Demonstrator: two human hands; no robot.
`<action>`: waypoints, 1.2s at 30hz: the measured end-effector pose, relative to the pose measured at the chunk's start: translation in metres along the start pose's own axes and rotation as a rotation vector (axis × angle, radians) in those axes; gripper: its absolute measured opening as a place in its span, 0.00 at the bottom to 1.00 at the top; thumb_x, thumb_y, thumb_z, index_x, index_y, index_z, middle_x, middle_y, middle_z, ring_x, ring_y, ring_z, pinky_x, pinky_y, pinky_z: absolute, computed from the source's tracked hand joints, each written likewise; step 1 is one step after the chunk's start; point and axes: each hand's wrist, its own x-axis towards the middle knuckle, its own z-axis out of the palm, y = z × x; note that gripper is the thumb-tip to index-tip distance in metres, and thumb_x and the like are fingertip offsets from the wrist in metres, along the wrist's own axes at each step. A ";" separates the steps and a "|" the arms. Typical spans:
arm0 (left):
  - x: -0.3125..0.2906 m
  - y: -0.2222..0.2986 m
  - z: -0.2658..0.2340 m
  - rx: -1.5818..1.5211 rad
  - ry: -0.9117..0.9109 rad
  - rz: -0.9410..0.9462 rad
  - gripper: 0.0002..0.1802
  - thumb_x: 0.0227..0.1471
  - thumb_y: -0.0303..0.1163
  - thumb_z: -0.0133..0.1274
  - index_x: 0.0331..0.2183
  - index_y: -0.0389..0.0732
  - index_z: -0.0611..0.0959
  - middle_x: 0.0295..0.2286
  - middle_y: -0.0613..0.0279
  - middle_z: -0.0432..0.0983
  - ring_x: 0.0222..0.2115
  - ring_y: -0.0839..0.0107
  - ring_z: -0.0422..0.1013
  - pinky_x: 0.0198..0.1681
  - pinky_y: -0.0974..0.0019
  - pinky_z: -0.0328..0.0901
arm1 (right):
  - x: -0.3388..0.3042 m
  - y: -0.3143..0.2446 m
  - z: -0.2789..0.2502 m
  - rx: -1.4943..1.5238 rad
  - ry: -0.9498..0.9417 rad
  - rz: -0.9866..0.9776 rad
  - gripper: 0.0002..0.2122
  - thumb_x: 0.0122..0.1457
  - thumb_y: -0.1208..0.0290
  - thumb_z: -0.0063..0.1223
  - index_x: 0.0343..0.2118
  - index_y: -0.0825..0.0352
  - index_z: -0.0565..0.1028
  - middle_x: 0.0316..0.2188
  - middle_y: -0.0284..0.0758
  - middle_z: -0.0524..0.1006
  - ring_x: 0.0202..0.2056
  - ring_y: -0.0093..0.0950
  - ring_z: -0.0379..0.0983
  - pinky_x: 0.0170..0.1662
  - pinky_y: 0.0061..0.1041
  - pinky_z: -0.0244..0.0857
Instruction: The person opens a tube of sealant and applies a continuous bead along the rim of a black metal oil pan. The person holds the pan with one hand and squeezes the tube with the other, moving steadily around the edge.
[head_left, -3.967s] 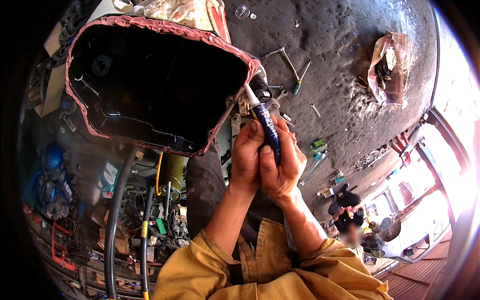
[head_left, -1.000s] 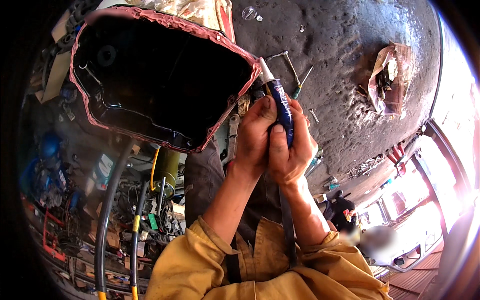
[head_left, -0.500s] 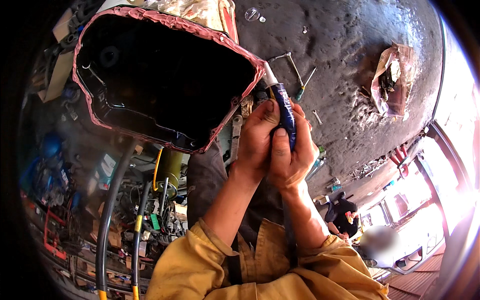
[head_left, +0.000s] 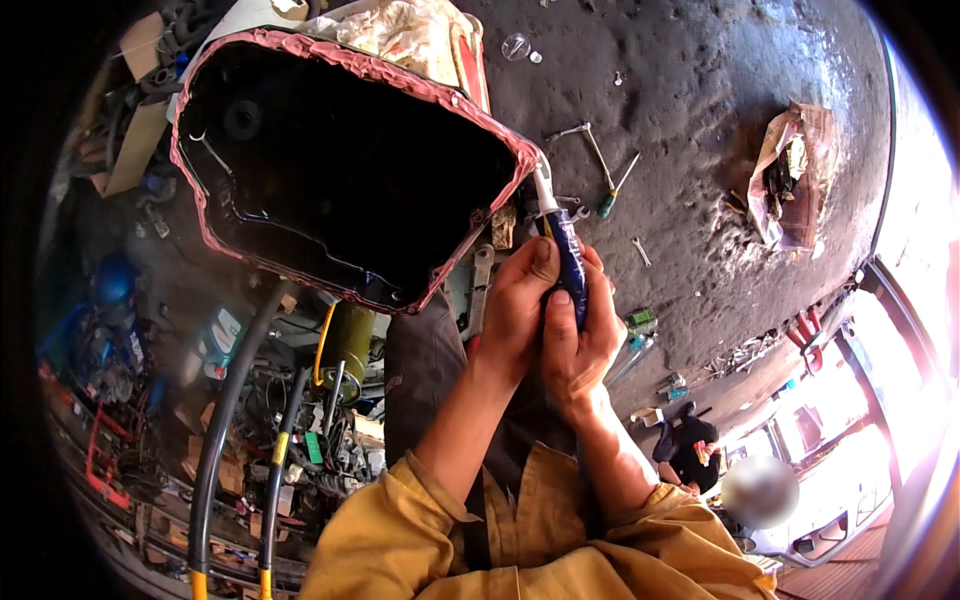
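Note:
Both hands grip a dark blue sealant tube (head_left: 568,262) with a white nozzle. My left hand (head_left: 518,300) wraps it from the left, thumb against its side. My right hand (head_left: 585,335) closes round the lower end, thumb pressing on the front. The nozzle tip points up and touches, or nearly touches, the right corner of a black oil pan (head_left: 340,160). A thick, uneven pink bead of sealant (head_left: 400,68) runs along the pan's rim. The pan's inside is dark; a ring shape shows faintly at its upper left.
On the dark ground right of the pan lie a bent-handled wrench (head_left: 595,150), a screwdriver (head_left: 612,195) and a small spanner (head_left: 641,251). Farther right is a torn bag (head_left: 795,180). Black bars (head_left: 225,430) and cluttered parts fill the lower left. A person in black (head_left: 688,445) is at lower right.
The pan and surroundings sit slightly lower and farther right in the picture. Both hands keep hold of the tube, its nozzle still at the pan's right corner.

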 end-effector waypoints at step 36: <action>-0.139 0.072 -0.044 0.591 -0.296 -0.123 0.22 0.62 0.44 0.50 0.47 0.34 0.76 0.44 0.64 0.72 0.41 0.79 0.68 0.47 0.73 0.61 | -0.139 -0.089 0.020 0.513 -0.153 0.401 0.14 0.60 0.70 0.56 0.46 0.69 0.71 0.29 0.23 0.69 0.31 0.14 0.62 0.34 0.16 0.59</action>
